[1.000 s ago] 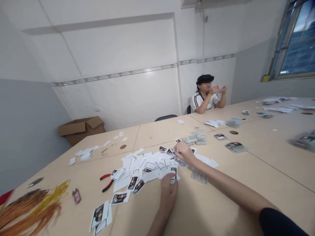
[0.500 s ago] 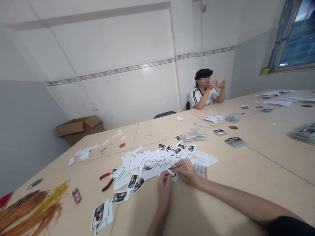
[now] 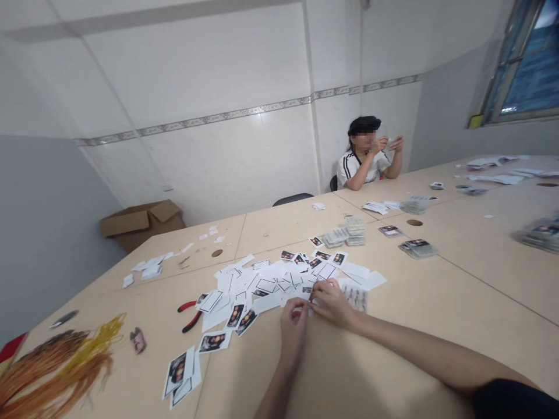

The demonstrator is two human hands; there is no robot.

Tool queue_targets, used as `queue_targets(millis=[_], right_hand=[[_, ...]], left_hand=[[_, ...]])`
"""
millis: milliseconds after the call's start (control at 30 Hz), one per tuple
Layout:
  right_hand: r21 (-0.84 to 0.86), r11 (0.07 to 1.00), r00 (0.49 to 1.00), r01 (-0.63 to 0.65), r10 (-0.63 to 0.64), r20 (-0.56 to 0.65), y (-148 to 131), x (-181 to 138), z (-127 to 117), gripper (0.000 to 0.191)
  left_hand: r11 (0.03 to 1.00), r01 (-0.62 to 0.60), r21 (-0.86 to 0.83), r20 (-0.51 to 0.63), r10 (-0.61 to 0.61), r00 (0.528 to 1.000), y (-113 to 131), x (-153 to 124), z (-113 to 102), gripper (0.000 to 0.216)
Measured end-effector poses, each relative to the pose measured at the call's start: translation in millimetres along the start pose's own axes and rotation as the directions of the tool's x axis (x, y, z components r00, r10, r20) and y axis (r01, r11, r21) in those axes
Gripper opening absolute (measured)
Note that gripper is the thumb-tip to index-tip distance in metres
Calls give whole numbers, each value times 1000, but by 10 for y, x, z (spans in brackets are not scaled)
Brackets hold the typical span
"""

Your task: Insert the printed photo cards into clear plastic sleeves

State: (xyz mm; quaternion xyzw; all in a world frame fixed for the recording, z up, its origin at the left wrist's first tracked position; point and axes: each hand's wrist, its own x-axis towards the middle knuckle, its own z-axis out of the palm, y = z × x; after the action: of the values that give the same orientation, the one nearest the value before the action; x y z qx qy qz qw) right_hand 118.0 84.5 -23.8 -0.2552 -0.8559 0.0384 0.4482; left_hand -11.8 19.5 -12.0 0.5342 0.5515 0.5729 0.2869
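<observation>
Printed cards lie toward the near edge of the surface, where the right hand, drawn back, joins the left hand for two-handed work, fingertips pinched, on what I cannot tell.

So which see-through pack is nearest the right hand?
The see-through pack at the right hand, which partly covers it; the other packs lie farther off.

Head-worn view, facing forward and down across table toward wall.
</observation>
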Motion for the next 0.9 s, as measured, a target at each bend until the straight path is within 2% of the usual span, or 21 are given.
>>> queue_targets(millis=[200,367,900], right_hand=[[-9,1000,998,-18,19,65,5,8,-8,10],[-4,1000,994,16,-16,109,3,-4,13,11],[107,988,984,112,-125,127,15,-1,12,18]], left_hand=[[1000,17,11,22,-17,1000,0,-2,-4,21],[999,25,20,22,-25,999,-47,5,-12,21],[999,42,21,52,-43,998,-64,12,-3,19]])
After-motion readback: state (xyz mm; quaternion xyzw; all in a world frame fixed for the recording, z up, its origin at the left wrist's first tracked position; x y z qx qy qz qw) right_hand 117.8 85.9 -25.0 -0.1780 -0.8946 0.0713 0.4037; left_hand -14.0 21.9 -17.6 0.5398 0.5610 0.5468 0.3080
